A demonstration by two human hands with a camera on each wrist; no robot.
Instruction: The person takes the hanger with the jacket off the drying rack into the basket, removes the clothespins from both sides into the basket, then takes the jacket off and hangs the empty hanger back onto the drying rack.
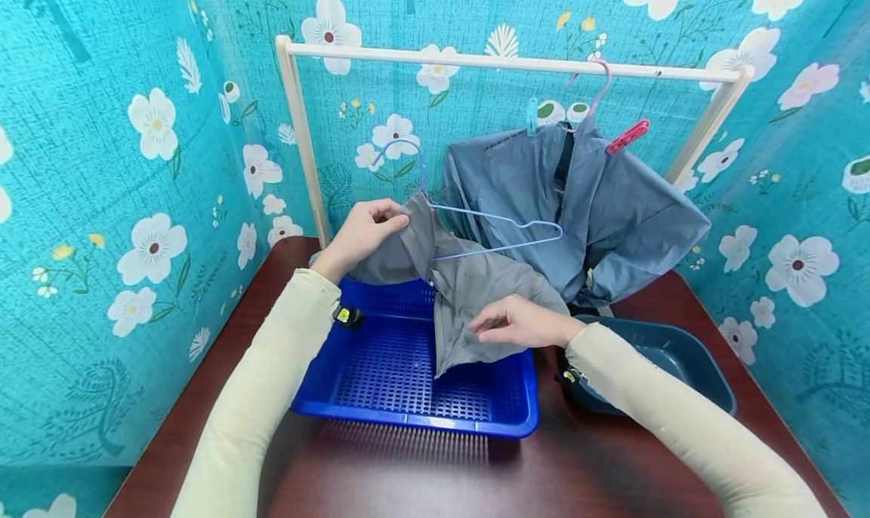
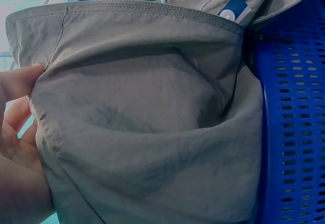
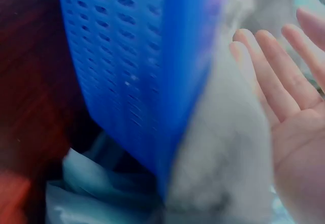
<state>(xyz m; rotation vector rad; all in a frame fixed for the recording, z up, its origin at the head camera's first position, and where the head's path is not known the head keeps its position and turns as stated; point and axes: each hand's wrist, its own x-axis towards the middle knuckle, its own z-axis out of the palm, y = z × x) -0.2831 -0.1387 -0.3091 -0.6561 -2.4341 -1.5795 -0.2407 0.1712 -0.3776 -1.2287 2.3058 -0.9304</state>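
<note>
A grey zip-front jacket (image 1: 489,284) is draped partly on a light purple hanger (image 1: 476,214); one arm of the hanger disappears into the cloth and the other sticks out bare. My left hand (image 1: 367,231) pinches the jacket near its upper edge, thumb on one side and fingers behind, as the left wrist view shows. Close over the lower front of the jacket is my right hand (image 1: 519,322), fingers loosely extended with nothing gripped. Below both hands stands a blue perforated basket (image 1: 408,420), with the jacket's hem hanging over it.
A wooden rack (image 1: 435,55) spans the back. From it hangs a blue-grey jacket (image 1: 506,178) on a pink hanger (image 1: 605,87), with a red clothespin (image 1: 628,137) and a light blue clothespin (image 1: 532,116). A dark basin (image 1: 707,359) sits at the right.
</note>
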